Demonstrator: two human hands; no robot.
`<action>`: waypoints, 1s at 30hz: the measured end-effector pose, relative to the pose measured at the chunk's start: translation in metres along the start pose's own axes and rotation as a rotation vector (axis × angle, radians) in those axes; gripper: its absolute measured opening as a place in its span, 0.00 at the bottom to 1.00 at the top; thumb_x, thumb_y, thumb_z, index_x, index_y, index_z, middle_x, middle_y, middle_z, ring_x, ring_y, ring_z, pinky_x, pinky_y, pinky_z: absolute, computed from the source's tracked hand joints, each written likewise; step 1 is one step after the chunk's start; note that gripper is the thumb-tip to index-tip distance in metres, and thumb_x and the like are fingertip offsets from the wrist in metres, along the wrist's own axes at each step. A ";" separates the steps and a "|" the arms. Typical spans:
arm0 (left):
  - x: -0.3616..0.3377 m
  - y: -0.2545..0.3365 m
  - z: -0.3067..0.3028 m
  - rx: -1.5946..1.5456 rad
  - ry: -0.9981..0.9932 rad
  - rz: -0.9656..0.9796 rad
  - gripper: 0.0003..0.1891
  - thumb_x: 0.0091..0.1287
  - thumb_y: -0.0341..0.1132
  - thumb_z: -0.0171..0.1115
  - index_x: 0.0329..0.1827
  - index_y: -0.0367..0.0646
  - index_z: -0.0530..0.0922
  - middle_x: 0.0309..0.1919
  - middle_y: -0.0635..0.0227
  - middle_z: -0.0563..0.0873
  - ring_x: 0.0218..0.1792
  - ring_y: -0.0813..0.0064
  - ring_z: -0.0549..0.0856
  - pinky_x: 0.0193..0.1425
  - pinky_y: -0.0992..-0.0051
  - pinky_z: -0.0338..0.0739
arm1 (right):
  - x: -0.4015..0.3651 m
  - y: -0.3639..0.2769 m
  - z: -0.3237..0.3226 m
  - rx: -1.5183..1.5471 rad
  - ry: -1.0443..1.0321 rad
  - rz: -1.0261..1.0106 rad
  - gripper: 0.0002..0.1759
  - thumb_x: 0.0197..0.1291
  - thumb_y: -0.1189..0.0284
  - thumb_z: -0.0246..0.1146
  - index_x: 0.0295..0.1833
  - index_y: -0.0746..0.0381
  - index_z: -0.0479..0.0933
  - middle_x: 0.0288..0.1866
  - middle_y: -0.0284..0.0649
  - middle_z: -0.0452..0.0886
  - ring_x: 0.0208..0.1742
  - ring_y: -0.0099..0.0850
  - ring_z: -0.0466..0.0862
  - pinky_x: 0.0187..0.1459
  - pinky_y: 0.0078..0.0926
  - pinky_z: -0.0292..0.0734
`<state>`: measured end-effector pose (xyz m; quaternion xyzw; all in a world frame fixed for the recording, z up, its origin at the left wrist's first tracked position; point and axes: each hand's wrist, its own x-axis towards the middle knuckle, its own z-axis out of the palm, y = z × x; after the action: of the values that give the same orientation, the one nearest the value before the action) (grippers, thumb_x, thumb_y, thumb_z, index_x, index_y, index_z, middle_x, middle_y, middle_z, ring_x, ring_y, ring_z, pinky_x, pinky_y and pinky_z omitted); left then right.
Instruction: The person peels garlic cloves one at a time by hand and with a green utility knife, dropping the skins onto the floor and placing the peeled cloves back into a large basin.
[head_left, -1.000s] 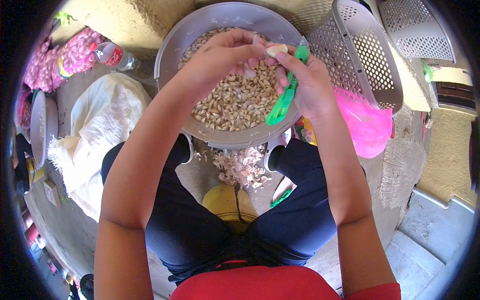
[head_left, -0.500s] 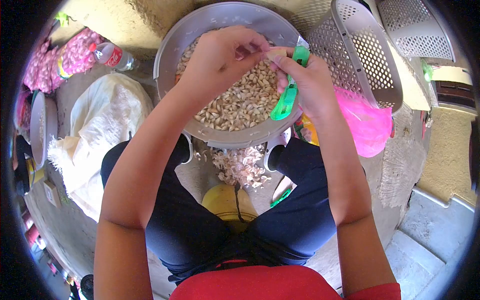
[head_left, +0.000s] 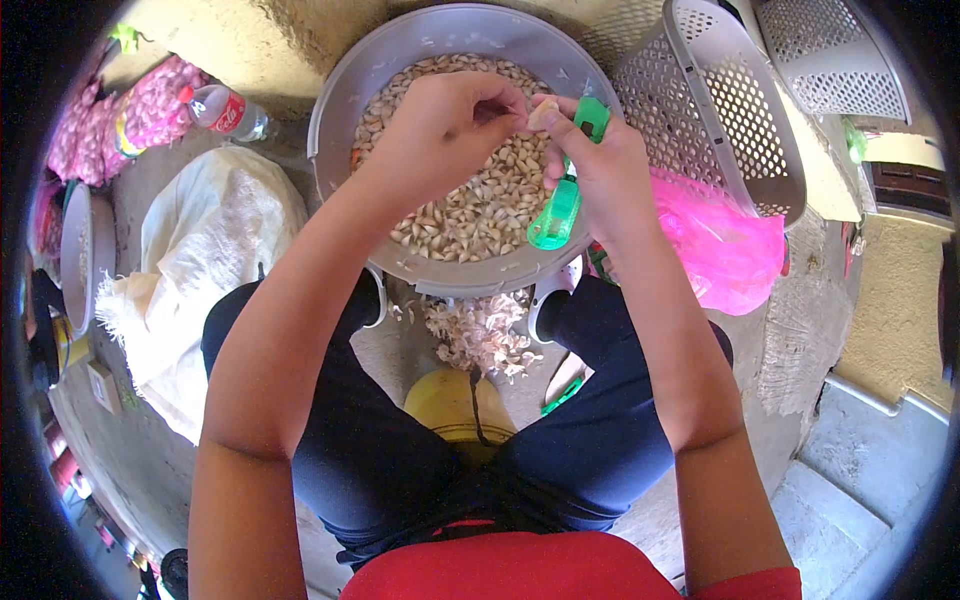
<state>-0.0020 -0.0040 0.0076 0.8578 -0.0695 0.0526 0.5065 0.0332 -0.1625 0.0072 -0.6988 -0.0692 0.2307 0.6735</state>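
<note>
My right hand (head_left: 612,165) holds a green utility knife (head_left: 558,213) across its palm, handle pointing down toward the basin's near edge. Between that hand's thumb and forefinger is a pale garlic clove (head_left: 543,113). My left hand (head_left: 455,120) is closed in a pinch right beside the clove; whatever its fingertips grip is too small to make out. Both hands are above a grey round basin (head_left: 335,95) full of loose garlic cloves (head_left: 470,215), partly covering them.
Garlic skins (head_left: 480,335) lie on the floor between my feet, before a yellow container (head_left: 445,400). To the right are a perforated grey basket (head_left: 745,120) and a pink plastic bag (head_left: 720,245). Leftward are a white sack (head_left: 215,220), a cola bottle (head_left: 228,112) and net bags of garlic (head_left: 150,105).
My left hand has lowered slightly and its fingers have curled. The right hand has shifted a little left and down, and the knife has moved left with it.
</note>
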 end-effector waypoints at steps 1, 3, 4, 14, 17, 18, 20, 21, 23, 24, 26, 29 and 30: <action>0.000 -0.001 -0.002 0.027 -0.022 -0.004 0.05 0.57 0.27 0.57 0.33 0.35 0.76 0.26 0.69 0.80 0.29 0.83 0.75 0.34 0.81 0.70 | 0.000 0.000 0.000 0.008 -0.011 0.002 0.15 0.57 0.68 0.58 0.46 0.66 0.73 0.18 0.31 0.70 0.16 0.18 0.68 0.19 0.16 0.65; 0.000 -0.004 -0.003 -0.010 -0.074 -0.036 0.05 0.57 0.27 0.57 0.33 0.35 0.75 0.26 0.70 0.79 0.29 0.83 0.75 0.34 0.81 0.70 | 0.001 0.000 0.000 0.026 -0.046 0.005 0.13 0.56 0.69 0.58 0.44 0.66 0.74 0.18 0.32 0.70 0.16 0.18 0.68 0.19 0.17 0.66; 0.000 -0.007 -0.002 -0.075 -0.104 -0.063 0.05 0.58 0.28 0.56 0.33 0.35 0.75 0.26 0.70 0.78 0.29 0.83 0.74 0.34 0.81 0.70 | 0.002 0.001 -0.002 0.038 -0.071 0.005 0.12 0.56 0.69 0.58 0.42 0.66 0.75 0.17 0.32 0.71 0.15 0.19 0.69 0.18 0.18 0.68; -0.004 -0.014 0.003 -0.260 -0.213 -0.145 0.04 0.60 0.28 0.55 0.33 0.37 0.73 0.23 0.74 0.74 0.27 0.84 0.72 0.32 0.83 0.67 | 0.003 -0.006 -0.012 0.019 -0.224 0.173 0.09 0.57 0.70 0.55 0.36 0.65 0.75 0.14 0.29 0.64 0.15 0.18 0.64 0.17 0.19 0.64; -0.005 -0.008 0.002 -0.203 -0.222 -0.137 0.04 0.60 0.29 0.54 0.33 0.37 0.72 0.22 0.74 0.74 0.26 0.85 0.71 0.30 0.83 0.66 | 0.003 -0.008 -0.016 -0.004 -0.305 0.189 0.08 0.58 0.71 0.54 0.35 0.64 0.74 0.13 0.28 0.62 0.14 0.18 0.62 0.17 0.19 0.64; -0.005 -0.009 0.003 -0.209 -0.221 -0.144 0.04 0.60 0.29 0.54 0.33 0.37 0.72 0.22 0.74 0.74 0.26 0.85 0.71 0.30 0.83 0.66 | 0.003 -0.008 -0.016 -0.017 -0.312 0.187 0.08 0.58 0.71 0.54 0.35 0.64 0.74 0.13 0.28 0.62 0.14 0.18 0.62 0.17 0.19 0.64; -0.005 -0.013 0.004 -0.222 -0.216 -0.161 0.05 0.60 0.30 0.54 0.34 0.37 0.72 0.22 0.74 0.74 0.25 0.85 0.72 0.30 0.84 0.66 | 0.001 -0.009 -0.016 -0.044 -0.327 0.186 0.08 0.58 0.71 0.53 0.34 0.64 0.74 0.13 0.28 0.61 0.13 0.18 0.61 0.17 0.19 0.63; -0.005 -0.011 0.002 -0.239 -0.213 -0.183 0.05 0.61 0.30 0.54 0.34 0.37 0.72 0.22 0.74 0.74 0.25 0.85 0.72 0.30 0.84 0.67 | 0.001 -0.008 -0.015 -0.044 -0.317 0.183 0.08 0.58 0.70 0.54 0.34 0.64 0.74 0.13 0.28 0.61 0.13 0.18 0.61 0.17 0.19 0.64; -0.004 -0.007 -0.001 -0.273 -0.206 -0.226 0.05 0.61 0.31 0.54 0.34 0.37 0.72 0.22 0.74 0.74 0.25 0.85 0.72 0.29 0.84 0.67 | 0.000 -0.008 -0.013 -0.047 -0.298 0.177 0.08 0.58 0.70 0.54 0.34 0.63 0.74 0.13 0.27 0.61 0.14 0.18 0.61 0.17 0.19 0.64; -0.003 -0.009 0.000 -0.258 -0.191 -0.224 0.06 0.61 0.31 0.54 0.34 0.37 0.72 0.22 0.74 0.74 0.24 0.85 0.72 0.29 0.84 0.67 | 0.000 -0.008 -0.012 -0.067 -0.287 0.173 0.08 0.57 0.69 0.56 0.34 0.63 0.74 0.13 0.28 0.62 0.14 0.18 0.63 0.17 0.19 0.65; -0.001 -0.015 0.004 -0.226 -0.162 -0.220 0.06 0.62 0.32 0.53 0.34 0.38 0.73 0.22 0.74 0.74 0.24 0.86 0.72 0.28 0.84 0.67 | 0.000 -0.010 -0.010 -0.106 -0.265 0.166 0.10 0.55 0.66 0.59 0.33 0.63 0.75 0.14 0.29 0.64 0.15 0.19 0.66 0.18 0.20 0.66; 0.001 -0.020 0.008 -0.228 -0.138 -0.172 0.06 0.62 0.32 0.54 0.33 0.38 0.72 0.22 0.74 0.74 0.24 0.85 0.73 0.29 0.83 0.68 | -0.001 -0.009 -0.003 -0.519 -0.157 0.012 0.13 0.49 0.63 0.64 0.33 0.62 0.75 0.16 0.32 0.70 0.16 0.20 0.70 0.18 0.21 0.67; 0.001 -0.020 0.008 -0.235 -0.138 -0.175 0.07 0.62 0.33 0.54 0.33 0.38 0.73 0.22 0.74 0.74 0.24 0.85 0.73 0.29 0.83 0.68 | 0.001 -0.004 -0.004 -0.540 -0.131 -0.064 0.14 0.48 0.63 0.65 0.33 0.62 0.75 0.17 0.34 0.72 0.15 0.21 0.70 0.17 0.21 0.67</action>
<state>0.0023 -0.0013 -0.0136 0.7971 -0.0349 -0.0592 0.5999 0.0369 -0.1652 0.0113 -0.8342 -0.1937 0.2269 0.4638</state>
